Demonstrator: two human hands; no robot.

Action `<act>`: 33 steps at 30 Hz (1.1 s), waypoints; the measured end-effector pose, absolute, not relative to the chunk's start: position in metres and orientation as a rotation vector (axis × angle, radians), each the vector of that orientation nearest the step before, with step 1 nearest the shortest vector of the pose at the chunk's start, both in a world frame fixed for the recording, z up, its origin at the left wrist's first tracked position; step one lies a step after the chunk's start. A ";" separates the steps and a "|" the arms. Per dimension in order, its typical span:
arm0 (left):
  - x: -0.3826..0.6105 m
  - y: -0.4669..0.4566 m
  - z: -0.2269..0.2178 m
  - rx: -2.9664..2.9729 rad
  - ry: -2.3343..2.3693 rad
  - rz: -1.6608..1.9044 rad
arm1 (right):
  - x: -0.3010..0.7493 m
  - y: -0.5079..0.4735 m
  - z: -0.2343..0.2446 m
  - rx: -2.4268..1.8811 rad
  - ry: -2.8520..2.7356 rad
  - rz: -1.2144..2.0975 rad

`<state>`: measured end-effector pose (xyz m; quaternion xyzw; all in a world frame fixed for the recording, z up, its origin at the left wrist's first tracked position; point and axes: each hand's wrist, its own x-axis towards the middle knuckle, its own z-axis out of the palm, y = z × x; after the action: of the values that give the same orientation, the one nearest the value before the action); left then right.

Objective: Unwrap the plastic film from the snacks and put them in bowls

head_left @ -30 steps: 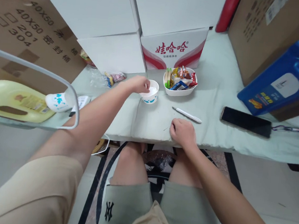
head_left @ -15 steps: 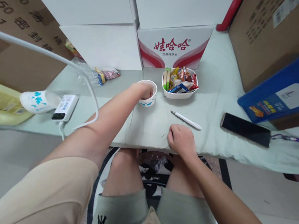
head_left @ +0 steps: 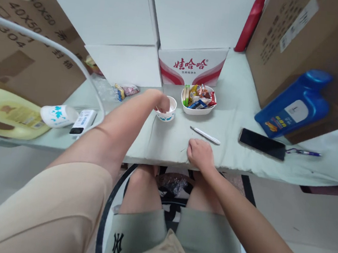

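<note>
Your right hand rests on the pale cloth near the edge, fingers folded into a loose fist. Beyond, your outstretched left hand bends down, its fingers inside the paper cup; whether they pinch anything, I cannot tell. The cup stands upright left of the white snack tub, axis vertical, mouth up, its round wall printed with blue leaves.

Cup smooth paper; wrappers shiny plastic; blue bottle glossy plastic; tablecloth matt cloth.
</note>
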<state>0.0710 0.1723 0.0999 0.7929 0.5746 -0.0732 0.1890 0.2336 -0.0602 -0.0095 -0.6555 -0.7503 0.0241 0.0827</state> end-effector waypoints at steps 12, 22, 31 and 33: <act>0.019 0.117 0.087 1.923 2.040 0.600 | 0.232 -0.061 -0.010 -1.975 -2.246 0.056; 0.023 0.059 0.017 1.521 1.980 0.896 | 0.229 -0.061 -0.006 -1.977 -2.261 0.048; 0.059 0.071 0.002 1.397 1.885 1.102 | 0.235 -0.059 0.006 -1.922 -2.275 0.349; 0.060 0.071 0.000 1.403 1.856 1.115 | 0.244 -0.053 0.014 -1.786 -2.372 0.552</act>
<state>0.0599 0.0707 -0.0002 0.5224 0.6912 0.4151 0.2774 0.2437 -0.0529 0.0141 -0.5904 -0.7839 0.1824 0.0609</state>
